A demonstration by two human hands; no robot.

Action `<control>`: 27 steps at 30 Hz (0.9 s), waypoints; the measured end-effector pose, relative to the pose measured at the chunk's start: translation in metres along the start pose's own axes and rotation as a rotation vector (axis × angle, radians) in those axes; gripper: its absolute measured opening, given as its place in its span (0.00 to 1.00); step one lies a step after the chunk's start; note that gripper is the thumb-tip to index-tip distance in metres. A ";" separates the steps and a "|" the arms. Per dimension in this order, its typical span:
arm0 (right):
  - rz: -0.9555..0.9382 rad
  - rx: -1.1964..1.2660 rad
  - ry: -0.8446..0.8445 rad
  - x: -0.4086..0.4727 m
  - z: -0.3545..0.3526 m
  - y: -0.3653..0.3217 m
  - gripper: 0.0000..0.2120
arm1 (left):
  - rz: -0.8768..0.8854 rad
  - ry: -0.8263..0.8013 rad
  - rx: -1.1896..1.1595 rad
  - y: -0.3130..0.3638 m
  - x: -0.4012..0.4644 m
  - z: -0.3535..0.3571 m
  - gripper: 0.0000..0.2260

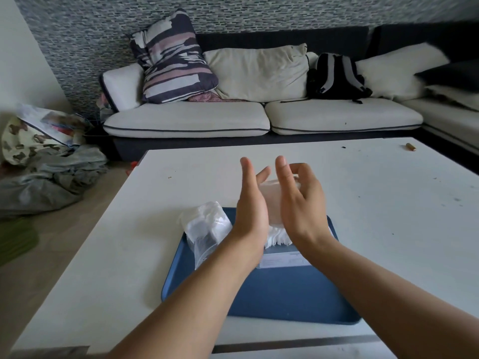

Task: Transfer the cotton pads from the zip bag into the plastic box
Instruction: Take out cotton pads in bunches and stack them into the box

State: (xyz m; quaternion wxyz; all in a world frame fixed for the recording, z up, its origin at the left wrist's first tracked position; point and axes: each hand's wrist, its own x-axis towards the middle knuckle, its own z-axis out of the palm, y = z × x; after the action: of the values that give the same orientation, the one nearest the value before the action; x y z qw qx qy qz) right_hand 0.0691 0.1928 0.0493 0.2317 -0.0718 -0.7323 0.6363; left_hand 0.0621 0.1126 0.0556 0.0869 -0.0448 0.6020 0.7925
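The left hand [252,203] has straight fingers [246,169], released, its palm facing a translucent lid-like piece [272,200] between the two hands. The right hand [302,203] curls its fingers [302,169] over that piece's far edge, grasping it. Below them the plastic box [282,260] holds a stack of white cotton pads [277,238]. Just left of it lies the crumpled zip bag [207,229]. Both sit on a blue tray [285,296] on the white tabletop [129,242].
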 end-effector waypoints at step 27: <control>0.501 0.151 -0.454 -0.002 -0.016 0.007 0.16 | -0.105 0.260 0.056 -0.024 0.030 0.006 0.29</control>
State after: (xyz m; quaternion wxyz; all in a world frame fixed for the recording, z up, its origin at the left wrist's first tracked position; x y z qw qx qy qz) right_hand 0.0768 0.2077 0.0434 -0.0960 -0.0887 -0.6756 0.7256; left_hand 0.0381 0.1272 0.0289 0.0506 -0.1762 0.6269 0.7572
